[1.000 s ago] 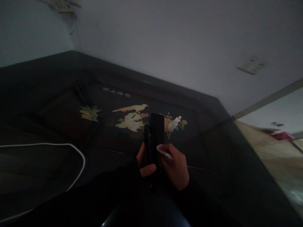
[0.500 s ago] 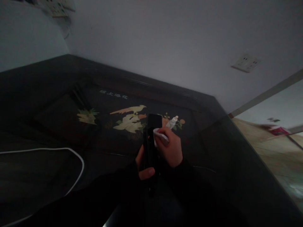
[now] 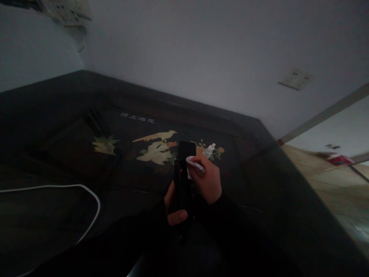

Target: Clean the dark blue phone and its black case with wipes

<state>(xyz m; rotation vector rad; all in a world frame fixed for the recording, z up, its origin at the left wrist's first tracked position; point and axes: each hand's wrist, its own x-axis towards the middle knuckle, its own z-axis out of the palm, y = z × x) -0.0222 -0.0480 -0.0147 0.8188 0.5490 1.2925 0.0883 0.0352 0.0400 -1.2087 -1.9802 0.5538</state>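
Observation:
My left hand [image 3: 175, 209] is wrapped round the lower part of a dark, upright, box-shaped black device [image 3: 182, 184]; its exact kind is too dark to make out. The thumb lies across the front and the fingers go behind the left side. Between the fingertips of my right hand [image 3: 208, 179] is a folded white cloth [image 3: 196, 165], pressed against the device's upper right side. Just beyond that hand stands a small clear bottle [image 3: 210, 150] with a white cap, its lower part partly hidden.
The dark glossy table [image 3: 253, 161] bears an inlaid bird [image 3: 161, 136] and flowers. A white cable [image 3: 96, 204] curves over its left side. Behind rises a pale wall with a socket [image 3: 297, 79]. Tiled floor [image 3: 325, 173] shows at the right.
The view has tilted slightly, so the table and socket sit a little lower. Both hands keep their holds, and the cloth stays against the device with hardly any shift.

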